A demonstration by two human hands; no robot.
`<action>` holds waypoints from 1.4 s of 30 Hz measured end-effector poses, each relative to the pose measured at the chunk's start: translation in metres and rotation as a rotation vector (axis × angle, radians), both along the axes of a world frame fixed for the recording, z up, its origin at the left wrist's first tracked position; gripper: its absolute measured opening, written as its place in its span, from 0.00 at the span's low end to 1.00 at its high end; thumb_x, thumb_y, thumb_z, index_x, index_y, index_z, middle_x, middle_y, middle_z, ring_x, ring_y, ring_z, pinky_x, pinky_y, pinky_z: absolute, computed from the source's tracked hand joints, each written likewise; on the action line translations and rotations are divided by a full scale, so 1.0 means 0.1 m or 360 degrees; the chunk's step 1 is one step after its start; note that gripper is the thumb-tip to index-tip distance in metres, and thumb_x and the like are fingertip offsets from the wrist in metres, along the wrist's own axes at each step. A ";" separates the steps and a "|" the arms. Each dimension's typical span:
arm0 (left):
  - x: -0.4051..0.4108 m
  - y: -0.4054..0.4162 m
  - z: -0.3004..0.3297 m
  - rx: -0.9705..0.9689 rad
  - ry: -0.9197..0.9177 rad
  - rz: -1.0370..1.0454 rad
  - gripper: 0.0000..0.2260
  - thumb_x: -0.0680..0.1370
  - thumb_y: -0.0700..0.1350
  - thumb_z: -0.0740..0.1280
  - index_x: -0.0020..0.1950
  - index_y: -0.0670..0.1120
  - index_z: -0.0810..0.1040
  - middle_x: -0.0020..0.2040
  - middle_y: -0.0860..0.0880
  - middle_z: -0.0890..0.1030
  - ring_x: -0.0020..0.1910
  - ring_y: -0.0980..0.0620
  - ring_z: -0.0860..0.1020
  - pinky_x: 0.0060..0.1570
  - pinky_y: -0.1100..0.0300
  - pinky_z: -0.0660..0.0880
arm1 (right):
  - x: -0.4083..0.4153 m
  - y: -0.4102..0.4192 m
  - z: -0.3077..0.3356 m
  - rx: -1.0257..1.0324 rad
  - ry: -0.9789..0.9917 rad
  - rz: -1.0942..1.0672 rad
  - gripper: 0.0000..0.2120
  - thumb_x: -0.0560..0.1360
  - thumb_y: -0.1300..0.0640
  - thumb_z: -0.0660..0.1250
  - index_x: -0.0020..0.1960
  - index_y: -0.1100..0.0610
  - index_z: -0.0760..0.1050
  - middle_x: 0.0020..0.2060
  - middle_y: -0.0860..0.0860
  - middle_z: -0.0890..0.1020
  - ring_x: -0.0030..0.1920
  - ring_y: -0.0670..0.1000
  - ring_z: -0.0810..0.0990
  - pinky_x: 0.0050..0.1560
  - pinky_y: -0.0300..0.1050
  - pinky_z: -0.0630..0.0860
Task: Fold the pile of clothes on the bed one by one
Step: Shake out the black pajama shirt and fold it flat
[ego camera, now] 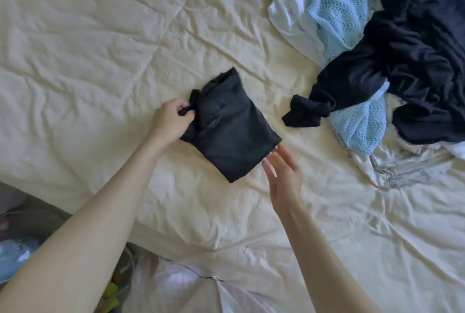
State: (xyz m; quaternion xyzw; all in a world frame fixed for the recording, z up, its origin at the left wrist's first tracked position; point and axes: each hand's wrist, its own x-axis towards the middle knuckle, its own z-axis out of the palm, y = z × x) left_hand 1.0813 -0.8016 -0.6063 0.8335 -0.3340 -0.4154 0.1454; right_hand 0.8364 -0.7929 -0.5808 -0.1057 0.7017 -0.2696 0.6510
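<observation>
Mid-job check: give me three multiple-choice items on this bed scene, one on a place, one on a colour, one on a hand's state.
1. The unfolded pile lies where?
A. upper right
B. lower left
C. centre

2. The knitted garment in the pile is:
A. red
B. light blue
C. green

3. The right hand is:
A. gripping cloth
B. open, fingers straight
C. out of view

Key: 1 A, the pile fills the bed's upper right; 2 B, the lacy knit is light blue; 3 B, the right hand is flat beside the folded dark garment, whose corner the left hand pinches.
</observation>
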 end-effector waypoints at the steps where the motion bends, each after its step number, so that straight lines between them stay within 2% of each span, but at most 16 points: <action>1: 0.06 0.19 -0.01 0.0088 0.0125 0.0133 0.05 0.77 0.41 0.64 0.51 0.45 0.77 0.48 0.48 0.79 0.44 0.51 0.76 0.39 0.60 0.70 | 0.00 -0.04 0.00 -0.0082 0.0019 0.0143 0.11 0.77 0.63 0.65 0.58 0.53 0.76 0.57 0.50 0.81 0.57 0.48 0.80 0.58 0.43 0.76; 3: 0.10 0.53 0.03 0.0199 0.0333 0.0347 0.08 0.78 0.38 0.62 0.54 0.46 0.75 0.51 0.47 0.80 0.42 0.52 0.78 0.34 0.61 0.72 | 0.02 -0.11 -0.03 -0.0119 0.0061 0.0351 0.12 0.77 0.60 0.66 0.60 0.52 0.75 0.57 0.49 0.80 0.57 0.47 0.80 0.58 0.43 0.76; 5: 0.08 0.68 0.09 0.0131 0.0254 0.0474 0.10 0.78 0.39 0.60 0.57 0.49 0.74 0.51 0.51 0.79 0.42 0.57 0.77 0.32 0.66 0.70 | 0.05 -0.13 -0.10 -0.0035 0.0144 0.0492 0.18 0.77 0.57 0.66 0.66 0.57 0.72 0.59 0.52 0.78 0.58 0.49 0.78 0.61 0.46 0.75; 7: 0.01 0.63 0.15 -0.0040 0.0121 0.0506 0.07 0.79 0.47 0.60 0.56 0.51 0.74 0.45 0.57 0.77 0.42 0.60 0.75 0.35 0.66 0.70 | 0.10 -0.11 -0.16 0.0042 0.0151 0.0559 0.20 0.77 0.55 0.66 0.66 0.61 0.72 0.58 0.55 0.79 0.57 0.51 0.79 0.62 0.49 0.75; 9: -0.07 0.49 0.18 -0.0131 0.0133 0.0456 0.12 0.79 0.57 0.59 0.49 0.49 0.73 0.42 0.57 0.75 0.41 0.61 0.74 0.38 0.63 0.71 | 0.15 -0.10 -0.18 0.0041 0.0148 0.0585 0.18 0.77 0.55 0.67 0.64 0.60 0.74 0.56 0.53 0.81 0.56 0.50 0.80 0.62 0.49 0.75; 11: -0.13 0.41 0.17 -0.0111 0.0220 0.0442 0.16 0.77 0.61 0.61 0.50 0.48 0.72 0.48 0.53 0.76 0.45 0.57 0.75 0.41 0.63 0.70 | 0.19 -0.09 -0.20 0.0031 0.0192 0.0602 0.18 0.76 0.55 0.67 0.65 0.59 0.73 0.56 0.52 0.81 0.57 0.50 0.79 0.62 0.50 0.75; 13: -0.11 0.41 0.13 -0.0117 0.0262 0.0543 0.19 0.75 0.58 0.66 0.58 0.48 0.70 0.53 0.54 0.75 0.50 0.55 0.75 0.45 0.64 0.71 | 0.22 -0.11 -0.22 0.0066 0.0279 0.0611 0.18 0.75 0.53 0.69 0.63 0.59 0.73 0.57 0.52 0.80 0.57 0.52 0.79 0.62 0.52 0.75; 14: -0.07 0.42 0.12 -0.0107 0.0247 0.0609 0.21 0.74 0.55 0.69 0.62 0.48 0.69 0.53 0.55 0.75 0.51 0.55 0.75 0.45 0.64 0.71 | 0.23 -0.12 -0.23 0.0098 0.0295 0.0617 0.15 0.75 0.53 0.69 0.58 0.59 0.75 0.55 0.52 0.80 0.56 0.52 0.79 0.61 0.52 0.76; 16: 0.03 0.45 0.10 -0.0021 0.0224 0.0679 0.22 0.73 0.51 0.71 0.63 0.46 0.71 0.53 0.54 0.77 0.51 0.54 0.75 0.44 0.63 0.71 | 0.24 -0.16 -0.25 0.0207 0.0212 0.0590 0.08 0.75 0.53 0.69 0.48 0.57 0.78 0.51 0.52 0.82 0.53 0.52 0.80 0.60 0.51 0.77; 17: 0.08 0.45 0.08 0.0024 0.0262 0.0679 0.20 0.73 0.50 0.72 0.62 0.46 0.73 0.54 0.52 0.78 0.51 0.53 0.76 0.45 0.62 0.72 | 0.23 -0.18 -0.25 0.0267 0.0143 0.0568 0.07 0.75 0.53 0.69 0.47 0.57 0.77 0.52 0.53 0.82 0.53 0.51 0.80 0.59 0.50 0.77; 20: 0.18 0.39 0.09 0.0082 0.0537 0.0650 0.10 0.75 0.46 0.71 0.54 0.47 0.78 0.48 0.51 0.81 0.49 0.52 0.80 0.41 0.61 0.74 | 0.19 -0.26 -0.26 0.0455 -0.0089 0.0464 0.08 0.75 0.54 0.70 0.49 0.59 0.76 0.50 0.53 0.83 0.51 0.52 0.81 0.49 0.46 0.79; 23: 0.20 0.34 0.12 0.0054 0.0573 0.0563 0.02 0.76 0.42 0.69 0.47 0.47 0.78 0.43 0.51 0.81 0.43 0.54 0.79 0.36 0.63 0.73 | 0.17 -0.32 -0.25 0.0570 -0.0185 0.0448 0.08 0.74 0.56 0.70 0.50 0.58 0.76 0.45 0.52 0.84 0.48 0.52 0.82 0.39 0.43 0.78; 28: 0.18 0.37 0.19 0.0032 0.0655 0.0616 0.02 0.78 0.42 0.67 0.50 0.46 0.76 0.44 0.51 0.80 0.39 0.54 0.78 0.32 0.63 0.73 | 0.12 -0.43 -0.17 0.0591 -0.0164 0.0635 0.14 0.73 0.57 0.70 0.57 0.57 0.75 0.50 0.52 0.81 0.52 0.52 0.80 0.43 0.48 0.78; 33: 0.11 0.66 0.36 0.0039 0.0764 0.0697 0.03 0.78 0.41 0.66 0.51 0.46 0.76 0.45 0.49 0.80 0.41 0.51 0.80 0.36 0.58 0.77 | 0.06 -0.36 0.06 0.0481 -0.0077 0.0844 0.08 0.75 0.57 0.69 0.53 0.56 0.76 0.52 0.52 0.80 0.52 0.51 0.80 0.43 0.47 0.78; 37: 0.01 1.06 0.61 0.0021 0.0816 0.0789 0.03 0.78 0.41 0.66 0.50 0.48 0.77 0.48 0.48 0.80 0.44 0.49 0.80 0.35 0.58 0.76 | -0.01 -0.08 0.31 0.0436 -0.0050 0.0906 0.09 0.75 0.58 0.69 0.54 0.56 0.77 0.52 0.52 0.81 0.51 0.51 0.81 0.39 0.46 0.79; 42: -0.14 1.49 1.06 -0.0058 0.0795 0.0823 0.04 0.77 0.42 0.67 0.52 0.47 0.78 0.45 0.47 0.83 0.38 0.51 0.82 0.30 0.61 0.75 | -0.18 0.28 0.69 0.0396 -0.0122 0.0923 0.06 0.75 0.58 0.69 0.51 0.56 0.78 0.50 0.52 0.81 0.49 0.52 0.81 0.37 0.46 0.79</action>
